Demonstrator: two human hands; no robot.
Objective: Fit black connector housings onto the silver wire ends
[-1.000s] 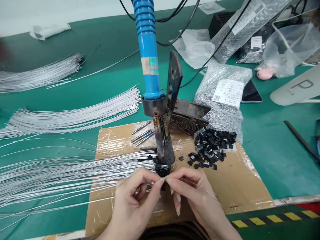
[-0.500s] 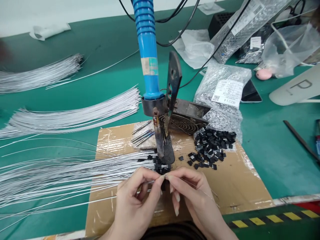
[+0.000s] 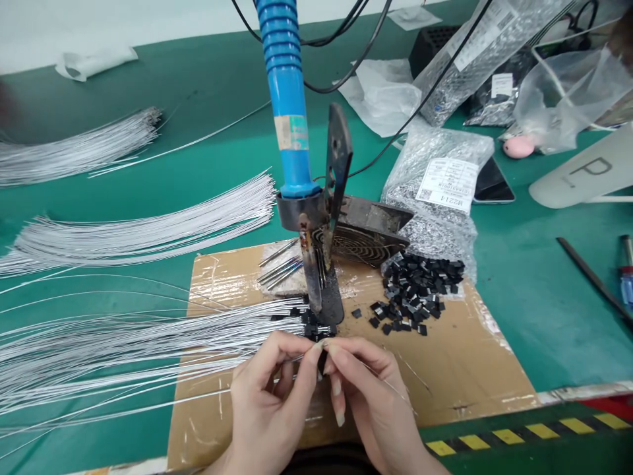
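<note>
My left hand point(image 3: 270, 402) pinches the end of a thin silver wire point(image 3: 212, 369) between thumb and forefinger. My right hand point(image 3: 368, 389) pinches a small black component point(image 3: 322, 359) at the same spot, fingertips of both hands meeting. They sit just below the tip of a blue-handled soldering iron point(image 3: 289, 125) held upright in a dark stand point(image 3: 326, 290). A bundle of silver wires point(image 3: 123, 343) fans out to the left of my hands. A pile of black components point(image 3: 418, 290) lies on the taped cardboard point(image 3: 469, 369) to the right.
More wire bundles point(image 3: 143, 231) lie on the green table at left and far left point(image 3: 74, 148). Silver bubble bags point(image 3: 440, 191), clear plastic bags point(image 3: 564, 99), a phone point(image 3: 492, 185) and a black cable point(image 3: 410, 105) crowd the back right. A screwdriver point(image 3: 627, 270) lies at the right edge.
Both hands have shifted slightly left and up, still pinched together at the wire end; the view has drifted a little.
</note>
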